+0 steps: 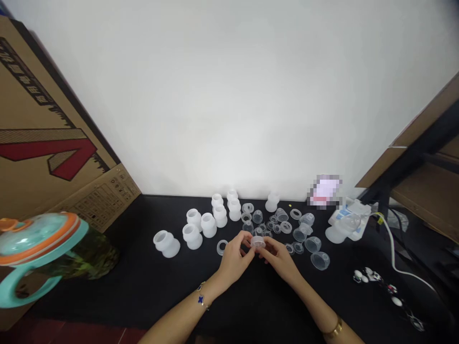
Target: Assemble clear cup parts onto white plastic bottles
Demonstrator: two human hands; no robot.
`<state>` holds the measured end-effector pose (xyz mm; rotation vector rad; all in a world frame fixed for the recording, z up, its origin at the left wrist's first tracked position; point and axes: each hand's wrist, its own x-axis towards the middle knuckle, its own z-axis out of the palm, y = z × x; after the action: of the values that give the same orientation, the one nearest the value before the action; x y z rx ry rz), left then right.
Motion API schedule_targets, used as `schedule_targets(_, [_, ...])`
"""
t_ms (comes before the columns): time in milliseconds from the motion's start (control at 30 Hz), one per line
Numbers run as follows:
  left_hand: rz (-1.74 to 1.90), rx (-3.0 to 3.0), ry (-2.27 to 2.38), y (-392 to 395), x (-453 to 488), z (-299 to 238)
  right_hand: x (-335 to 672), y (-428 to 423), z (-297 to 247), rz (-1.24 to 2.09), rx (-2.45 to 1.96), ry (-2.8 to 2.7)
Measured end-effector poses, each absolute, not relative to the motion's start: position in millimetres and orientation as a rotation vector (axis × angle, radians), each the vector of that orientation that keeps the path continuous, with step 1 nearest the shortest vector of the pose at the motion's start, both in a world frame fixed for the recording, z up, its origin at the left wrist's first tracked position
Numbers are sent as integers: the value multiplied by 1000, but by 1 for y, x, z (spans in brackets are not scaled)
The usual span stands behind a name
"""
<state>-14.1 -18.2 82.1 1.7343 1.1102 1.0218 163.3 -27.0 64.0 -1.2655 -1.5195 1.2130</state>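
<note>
My left hand (235, 254) and my right hand (280, 258) meet at the front middle of the table. Between their fingertips they hold a small translucent plastic cap (257, 241), gripped from both sides. Just beyond the hands lie several clear domed caps (257, 216) and flat plastic rings (286, 227). A loose ring (222, 247) rests beside my left hand. To the right of my right hand are clear domes, the nearest one (320, 260) on its side. Several small white open-necked bottles (208, 225) stand to the left, and one bottle (272, 202) stands near the wall.
A large teal-lidded jug (43, 253) stands at the left before a cardboard box (46, 124). At right are an assembled bottle with a clear funnel (342, 228), a white cable (392, 243) and a beaded string (396, 301). A pixelated card (324, 190) leans on the wall.
</note>
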Motion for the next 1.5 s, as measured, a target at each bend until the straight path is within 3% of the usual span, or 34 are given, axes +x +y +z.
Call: schedule_targets(1500, [978,1969,1212,-18,-15,76,157,-33,70,983,-1312,-1658])
